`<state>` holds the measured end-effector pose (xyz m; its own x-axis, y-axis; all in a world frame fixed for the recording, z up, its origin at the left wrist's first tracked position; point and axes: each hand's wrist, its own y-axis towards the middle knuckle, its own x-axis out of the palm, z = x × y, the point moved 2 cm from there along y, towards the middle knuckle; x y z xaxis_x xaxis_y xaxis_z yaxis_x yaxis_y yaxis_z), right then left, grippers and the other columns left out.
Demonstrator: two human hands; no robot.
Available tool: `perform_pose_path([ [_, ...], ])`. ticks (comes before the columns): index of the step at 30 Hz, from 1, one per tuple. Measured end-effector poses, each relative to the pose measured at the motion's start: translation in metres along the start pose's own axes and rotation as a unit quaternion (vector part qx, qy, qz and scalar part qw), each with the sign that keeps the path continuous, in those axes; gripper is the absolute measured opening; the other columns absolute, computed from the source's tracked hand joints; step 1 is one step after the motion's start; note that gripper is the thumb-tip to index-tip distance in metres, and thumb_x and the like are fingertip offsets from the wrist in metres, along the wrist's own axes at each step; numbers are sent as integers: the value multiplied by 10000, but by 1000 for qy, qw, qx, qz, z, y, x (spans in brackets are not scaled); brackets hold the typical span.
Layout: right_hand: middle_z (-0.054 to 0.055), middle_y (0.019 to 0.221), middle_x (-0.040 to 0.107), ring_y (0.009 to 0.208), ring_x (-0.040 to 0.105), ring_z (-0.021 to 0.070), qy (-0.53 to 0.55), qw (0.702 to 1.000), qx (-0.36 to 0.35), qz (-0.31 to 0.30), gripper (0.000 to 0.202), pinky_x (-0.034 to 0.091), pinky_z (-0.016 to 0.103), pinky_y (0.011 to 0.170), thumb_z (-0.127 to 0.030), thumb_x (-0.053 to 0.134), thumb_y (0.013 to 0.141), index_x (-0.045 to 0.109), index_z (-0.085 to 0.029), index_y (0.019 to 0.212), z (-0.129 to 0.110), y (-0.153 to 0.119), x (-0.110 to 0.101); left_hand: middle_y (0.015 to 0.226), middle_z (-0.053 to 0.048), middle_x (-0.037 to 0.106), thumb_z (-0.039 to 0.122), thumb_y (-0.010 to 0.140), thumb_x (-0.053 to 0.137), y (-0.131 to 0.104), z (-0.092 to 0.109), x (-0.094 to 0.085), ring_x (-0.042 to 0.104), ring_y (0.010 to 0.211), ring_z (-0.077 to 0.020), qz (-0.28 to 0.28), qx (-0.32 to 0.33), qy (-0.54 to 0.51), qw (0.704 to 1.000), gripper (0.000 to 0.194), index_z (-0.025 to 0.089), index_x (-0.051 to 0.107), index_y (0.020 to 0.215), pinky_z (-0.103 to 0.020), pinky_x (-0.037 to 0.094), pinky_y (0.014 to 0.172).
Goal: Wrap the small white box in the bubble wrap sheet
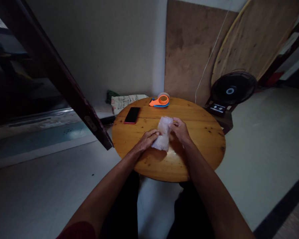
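Observation:
A whitish, translucent wrapped bundle [162, 141], looking like plastic or bubble wrap, lies slightly slanted on the round wooden table [201, 146]. What is inside it cannot be made out. My left hand [147, 139] grips its left side, with the thumb and fingers closed at the edge. On the upper right side, my right hand [180, 129] pinches the wrap between thumb and fingers. Beyond the bundle sits an orange and blue tape dispenser [160, 100] with a roll of tape in it.
A phone [132, 115] with a red edge lies at the table's left. Right of the table stands a black fan [230, 91] on a low box. Wooden boards [189, 46] lean on the wall behind, with a white cord [210, 54] hanging down. A dark door frame [64, 78] slants at left.

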<state>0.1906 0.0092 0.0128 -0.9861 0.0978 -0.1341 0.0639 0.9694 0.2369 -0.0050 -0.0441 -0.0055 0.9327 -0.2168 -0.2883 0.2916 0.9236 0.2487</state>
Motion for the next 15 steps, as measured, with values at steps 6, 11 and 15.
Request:
perform_pose_path([
  [6,-12,667,561,636,522,147,-78,991,-86,73,245,434,279,645,-449,554,774,562,-208,736,-17,-6,-5,1142,-101,690,411,805,643,1,-10,1,652,999,-237,43,3,-20,999,444,175,683,1178,-373,524,874],
  [11,-9,697,613,653,514,156,-194,977,-73,-57,260,391,269,626,-478,653,724,627,-227,789,-28,-25,19,1172,-113,670,421,780,670,-3,-2,3,651,1019,-246,33,16,-41,998,582,175,595,1303,-363,546,839],
  [15,19,760,676,704,567,178,-386,919,-76,-24,143,372,274,648,-318,586,775,670,-245,865,-30,-30,23,1213,-123,652,364,740,706,-2,1,2,640,1067,-252,54,7,-76,996,633,158,566,1322,-352,540,872],
])
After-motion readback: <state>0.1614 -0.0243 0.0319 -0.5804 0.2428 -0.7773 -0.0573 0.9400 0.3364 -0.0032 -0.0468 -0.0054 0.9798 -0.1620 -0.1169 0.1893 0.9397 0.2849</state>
